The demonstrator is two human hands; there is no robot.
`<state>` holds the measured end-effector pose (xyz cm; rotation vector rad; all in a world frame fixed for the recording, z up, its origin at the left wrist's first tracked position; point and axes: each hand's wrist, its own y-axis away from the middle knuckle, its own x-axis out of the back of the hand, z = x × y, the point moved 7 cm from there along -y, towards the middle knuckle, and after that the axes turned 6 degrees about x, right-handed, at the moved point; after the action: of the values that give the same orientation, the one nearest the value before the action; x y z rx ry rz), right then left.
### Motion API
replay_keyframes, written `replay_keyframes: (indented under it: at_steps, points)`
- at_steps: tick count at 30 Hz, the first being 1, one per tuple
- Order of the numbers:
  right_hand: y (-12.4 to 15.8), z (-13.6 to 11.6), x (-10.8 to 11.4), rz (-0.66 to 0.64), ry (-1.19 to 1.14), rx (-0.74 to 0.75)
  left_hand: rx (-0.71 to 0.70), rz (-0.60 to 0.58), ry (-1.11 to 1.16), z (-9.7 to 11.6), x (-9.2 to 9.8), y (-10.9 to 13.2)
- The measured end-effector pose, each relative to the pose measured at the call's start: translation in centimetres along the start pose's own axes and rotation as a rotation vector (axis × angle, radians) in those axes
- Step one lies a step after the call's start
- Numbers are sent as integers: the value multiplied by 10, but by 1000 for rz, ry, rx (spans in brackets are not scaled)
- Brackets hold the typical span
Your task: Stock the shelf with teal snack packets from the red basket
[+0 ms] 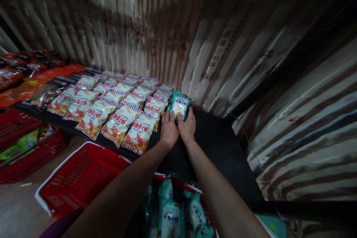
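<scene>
A green-and-white snack bag (179,104) stands at the back of the black shelf (214,145), against the striped wall covering. My left hand (169,128) holds its lower left part, fingers pointing up. On the lower right, my right hand (187,124) grips the same bag, with the thumb on its front. Immediately left of my hands lie white snack bags (119,121) with red lettering and striped ends, in overlapping rows. Under my forearms, more green bags (170,215) fill a red basket (209,212).
A red basket (83,174) with a white rim sits below the shelf's front edge. Further left, another red basket (52,150) holds green packets (26,143). Orange and dark packages (41,78) lie at the shelf's far left. A thin wire (255,156) hangs on the right.
</scene>
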<state>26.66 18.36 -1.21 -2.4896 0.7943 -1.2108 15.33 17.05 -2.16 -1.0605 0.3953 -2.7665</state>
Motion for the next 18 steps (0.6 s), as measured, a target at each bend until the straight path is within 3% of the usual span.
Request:
replay_keyframes:
  at_steps: [9,18]
  points:
    - [2,2,-5,-81,8,24,10,-16,11,-1,-2,-1]
    - [9,0,3,-83,21,42,21,2,-6,-1,1,1]
